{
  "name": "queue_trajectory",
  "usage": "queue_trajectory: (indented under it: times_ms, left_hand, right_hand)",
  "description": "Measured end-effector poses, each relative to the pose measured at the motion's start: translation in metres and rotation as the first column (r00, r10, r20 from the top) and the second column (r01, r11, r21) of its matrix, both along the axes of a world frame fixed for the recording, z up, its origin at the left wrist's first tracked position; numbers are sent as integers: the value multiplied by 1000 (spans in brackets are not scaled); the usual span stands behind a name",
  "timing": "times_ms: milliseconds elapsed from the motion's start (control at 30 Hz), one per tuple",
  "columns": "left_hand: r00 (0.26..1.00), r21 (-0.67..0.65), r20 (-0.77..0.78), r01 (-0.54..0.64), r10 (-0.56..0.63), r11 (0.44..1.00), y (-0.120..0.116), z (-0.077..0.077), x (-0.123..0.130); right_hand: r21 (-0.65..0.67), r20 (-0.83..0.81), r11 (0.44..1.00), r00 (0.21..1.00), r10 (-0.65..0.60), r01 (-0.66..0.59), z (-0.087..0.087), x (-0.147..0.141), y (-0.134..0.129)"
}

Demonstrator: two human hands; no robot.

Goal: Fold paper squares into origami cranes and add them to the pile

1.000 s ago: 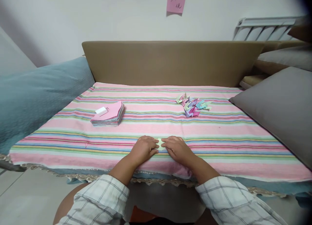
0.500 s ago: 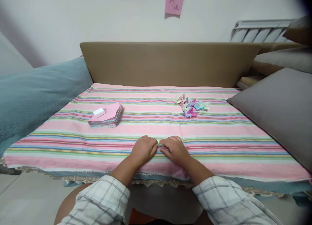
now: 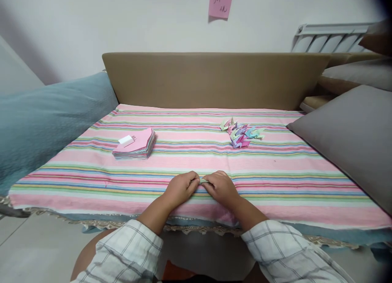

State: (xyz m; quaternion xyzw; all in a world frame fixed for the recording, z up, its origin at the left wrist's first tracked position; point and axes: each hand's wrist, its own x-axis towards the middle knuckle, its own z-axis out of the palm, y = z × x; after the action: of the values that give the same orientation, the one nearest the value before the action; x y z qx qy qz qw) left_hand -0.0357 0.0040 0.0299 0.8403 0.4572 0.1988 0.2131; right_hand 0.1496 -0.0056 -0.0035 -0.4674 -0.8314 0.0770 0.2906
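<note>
Paper (image 3: pixel 203 181), pale green and mostly hidden by fingers, lies between the two hands, low over the near part of the striped cloth (image 3: pixel 190 162). The left hand (image 3: pixel 180 189) is narrowed to a pinch of thumb and curled fingers at one end; the right hand (image 3: pixel 223 189) has its thumb and fingertips closed on the other. Whether the paper touches the cloth, I cannot tell. With so little of it showing, a crease could set off its line unnoticed, most likely if one hand presses or pulls harder than the other. Outward tension on both ends could tear a thin edge, and a loose pinch could let the layers slip apart. The cloth is soft and slightly wrinkled, so pressing down on it might give a blunt or wavy fold. Farther off, a white plug (image 3: pixel 126 140) rests on the stack of sheets (image 3: pixel 136 149); a tug on the cloth could shift it or skew the sheets. The folded paper pieces (image 3: pixel 240 135) sit in a loose cluster, open to being crushed by a careless reach.
</note>
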Motion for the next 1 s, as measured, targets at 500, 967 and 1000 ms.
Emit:
queue_trajectory:
  times_ms: [500, 967, 1000]
  left_hand:
    - [1000, 483, -30, 20, -7, 875, 2, -9, -9]
    - [962, 442, -253, 208, -102, 873, -11, -47, -5]
    - [963, 444, -247, 213, -109, 870, -10, -48, -5]
  right_hand:
    - [-820, -335, 561, 892, -303, -118, 27, 14, 42]
    - [-918, -77, 393, 949, -305, 52, 49, 4, 62]
    - [-896, -47, 432, 948, -314, 99, 51, 8, 60]
